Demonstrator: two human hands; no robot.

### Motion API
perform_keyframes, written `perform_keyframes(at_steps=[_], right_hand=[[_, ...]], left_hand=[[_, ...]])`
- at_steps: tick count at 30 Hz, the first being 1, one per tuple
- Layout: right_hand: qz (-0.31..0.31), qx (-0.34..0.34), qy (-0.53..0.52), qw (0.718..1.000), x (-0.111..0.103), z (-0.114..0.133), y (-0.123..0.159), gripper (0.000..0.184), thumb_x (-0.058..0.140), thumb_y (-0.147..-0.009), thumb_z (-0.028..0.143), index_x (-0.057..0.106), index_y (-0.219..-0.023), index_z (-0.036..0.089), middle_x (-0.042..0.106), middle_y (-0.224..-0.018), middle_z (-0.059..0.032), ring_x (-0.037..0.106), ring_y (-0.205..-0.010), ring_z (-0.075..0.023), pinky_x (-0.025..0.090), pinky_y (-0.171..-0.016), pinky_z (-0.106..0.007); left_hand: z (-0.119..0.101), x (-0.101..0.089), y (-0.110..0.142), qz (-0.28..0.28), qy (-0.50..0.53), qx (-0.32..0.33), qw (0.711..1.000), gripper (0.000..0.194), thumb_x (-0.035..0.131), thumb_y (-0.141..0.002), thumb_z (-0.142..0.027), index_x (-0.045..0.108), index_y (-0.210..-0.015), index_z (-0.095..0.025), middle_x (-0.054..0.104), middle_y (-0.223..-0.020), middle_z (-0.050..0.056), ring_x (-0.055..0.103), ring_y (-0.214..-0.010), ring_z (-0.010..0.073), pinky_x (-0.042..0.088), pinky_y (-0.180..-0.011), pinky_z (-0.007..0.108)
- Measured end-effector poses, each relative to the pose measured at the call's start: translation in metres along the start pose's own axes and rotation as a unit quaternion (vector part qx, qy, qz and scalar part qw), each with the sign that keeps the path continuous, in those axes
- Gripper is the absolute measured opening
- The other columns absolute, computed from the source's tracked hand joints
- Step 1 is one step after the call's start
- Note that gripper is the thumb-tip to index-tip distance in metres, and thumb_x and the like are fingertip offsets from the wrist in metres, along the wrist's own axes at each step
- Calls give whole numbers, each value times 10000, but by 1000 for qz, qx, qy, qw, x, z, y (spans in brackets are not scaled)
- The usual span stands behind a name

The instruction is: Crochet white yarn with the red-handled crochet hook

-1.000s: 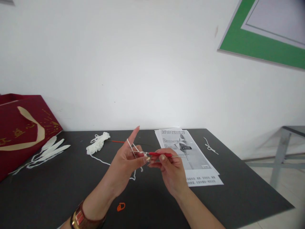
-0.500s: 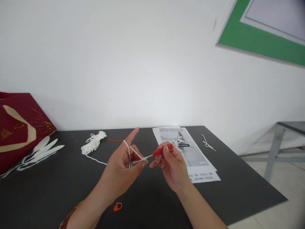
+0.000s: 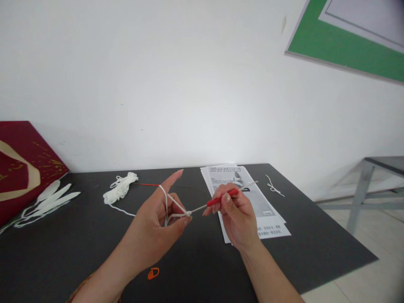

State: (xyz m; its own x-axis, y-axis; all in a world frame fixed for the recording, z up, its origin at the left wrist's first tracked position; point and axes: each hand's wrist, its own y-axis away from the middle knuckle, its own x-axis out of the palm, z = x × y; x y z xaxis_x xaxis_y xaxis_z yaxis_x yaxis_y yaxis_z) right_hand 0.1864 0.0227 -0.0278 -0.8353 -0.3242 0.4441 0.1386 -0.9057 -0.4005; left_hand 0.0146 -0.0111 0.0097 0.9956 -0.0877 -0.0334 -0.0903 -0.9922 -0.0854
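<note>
Outside the red bag [image 3: 39, 159] lies white yarn [image 3: 120, 189].

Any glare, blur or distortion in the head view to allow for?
Head view: the wall is brightest mid-frame, no harsh glare; head view: the crochet hook reads clearly, but fine text on the printed sheets is smeared; head view: the green-bordered board slants, darkening toward the top-right corner.
</note>
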Motion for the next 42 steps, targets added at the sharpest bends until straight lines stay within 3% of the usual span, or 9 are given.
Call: perform_keyframes(at_steps=[12,19,26,29,36,42], right_hand=[[9,-57,57,997,-6,4,1,84,595,-894,259,636,-851,199,573,-762,22,609,-643,-108,486,-577,-260],[16,-114,112,987,-3,7,4,87,582,-898,246,643,-848,209,555,-723,12,562,-664,-131,451,-578,-282],[1,-124,150,981,0,9,6,90,591,-890,271,649,-841,222,570,-729,0,536,-656,-147,457,-605,-310],[-10,-109,121,987,0,7,6,87,599,-886,274,649,-838,221,579,-730,4,558,-640,-140,462,-579,-293],[-57,10,-2,998,7,-4,5,114,602,-890,287,630,-830,194,634,-640,31,618,-545,-105,536,-550,-241],[-73,44,-71,994,11,-1,4,138,635,-867,297,627,-790,182,624,-605,37,603,-527,-98,588,-572,-260]], left_hand=[[2,-4,-2,12,-11,-9,1000,823,636,-717,-145,248,-1436,-242,540,-647,-72,494,-579,126,385,-550,256],[-1,-1,-2,-15,-29,-15,999,802,637,-712,-169,279,-1427,-226,537,-642,-74,503,-575,127,397,-569,266],[-2,-1,-2,-16,-18,-18,1000,810,644,-712,-170,276,-1432,-205,535,-632,-70,492,-572,127,382,-571,267],[-3,-1,-2,-15,-2,-27,1000,808,658,-703,-163,298,-1425,-210,543,-630,-66,488,-574,123,377,-567,260],[-9,3,2,-9,85,-36,996,896,679,-709,-135,219,-1461,-297,497,-584,-85,426,-527,92,318,-504,212],[-9,3,4,5,125,-44,991,889,694,-708,-132,246,-1454,-317,513,-605,-69,440,-552,98,326,-518,215]])
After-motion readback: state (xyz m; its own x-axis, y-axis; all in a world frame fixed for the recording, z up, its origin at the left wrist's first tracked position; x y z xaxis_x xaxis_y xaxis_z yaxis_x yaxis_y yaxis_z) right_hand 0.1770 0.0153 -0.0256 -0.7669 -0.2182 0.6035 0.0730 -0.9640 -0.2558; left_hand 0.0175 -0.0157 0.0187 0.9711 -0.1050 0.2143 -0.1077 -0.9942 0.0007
